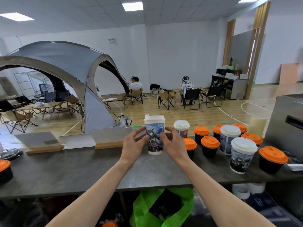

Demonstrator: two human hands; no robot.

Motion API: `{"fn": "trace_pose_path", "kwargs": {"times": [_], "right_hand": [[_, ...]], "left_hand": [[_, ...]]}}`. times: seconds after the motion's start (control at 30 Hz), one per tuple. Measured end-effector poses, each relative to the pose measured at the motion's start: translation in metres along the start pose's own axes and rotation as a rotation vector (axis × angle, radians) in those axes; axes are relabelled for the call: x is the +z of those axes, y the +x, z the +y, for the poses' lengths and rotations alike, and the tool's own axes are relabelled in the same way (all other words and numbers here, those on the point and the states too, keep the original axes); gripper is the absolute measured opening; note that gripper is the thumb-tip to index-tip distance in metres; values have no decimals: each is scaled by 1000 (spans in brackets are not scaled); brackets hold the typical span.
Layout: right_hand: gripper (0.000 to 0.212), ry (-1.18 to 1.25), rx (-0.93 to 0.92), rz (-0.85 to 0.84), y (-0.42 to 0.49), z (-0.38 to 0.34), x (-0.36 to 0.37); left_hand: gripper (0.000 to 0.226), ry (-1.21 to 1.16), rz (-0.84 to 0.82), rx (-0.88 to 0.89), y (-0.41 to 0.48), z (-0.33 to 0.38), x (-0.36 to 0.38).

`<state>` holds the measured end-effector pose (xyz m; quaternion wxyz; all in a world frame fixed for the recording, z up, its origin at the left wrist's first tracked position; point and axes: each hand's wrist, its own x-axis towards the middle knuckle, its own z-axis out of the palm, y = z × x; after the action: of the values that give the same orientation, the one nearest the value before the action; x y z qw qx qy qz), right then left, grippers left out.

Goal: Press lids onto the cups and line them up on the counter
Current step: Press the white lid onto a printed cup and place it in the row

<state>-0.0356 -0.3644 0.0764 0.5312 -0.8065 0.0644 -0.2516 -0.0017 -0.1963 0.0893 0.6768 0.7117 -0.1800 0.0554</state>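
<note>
A tall printed paper cup [155,136] with a white lid on it stands upright on the grey counter [78,171], in the middle. My left hand [133,145] is at its left side and my right hand [174,145] at its right, fingers loosely curved with the tips touching the cup wall. To the right stand three more white-lidded printed cups [181,128] [228,139] [242,157] and several black cups with orange lids [209,146].
Another orange-lidded black cup [5,169] stands at the counter's far left, beside a dark round object [10,153]. Wooden-based sign holders [44,143] line the counter's back edge. A steel machine [288,125] rises at the right. Below the counter hangs a green bag [164,207].
</note>
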Motion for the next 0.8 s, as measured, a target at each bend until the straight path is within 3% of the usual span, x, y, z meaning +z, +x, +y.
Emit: {"fn": "trace_pose_path", "kwargs": {"times": [0.23,0.37,0.57,0.8], "right_hand": [[35,-289,-40,37,-22,44,-51],[50,-492,80,34,-38,80,-98],[58,-499,184,57,-57,113,-146],[53,-458,248,15,-61,133,-172]], "left_hand": [[72,85,-280,-98,-12,-26,64],[69,93,-383,-171,-27,-56,114],[79,110,-556,-110,-39,-80,184],[69,167,-542,-159,-45,-89,216]]}}
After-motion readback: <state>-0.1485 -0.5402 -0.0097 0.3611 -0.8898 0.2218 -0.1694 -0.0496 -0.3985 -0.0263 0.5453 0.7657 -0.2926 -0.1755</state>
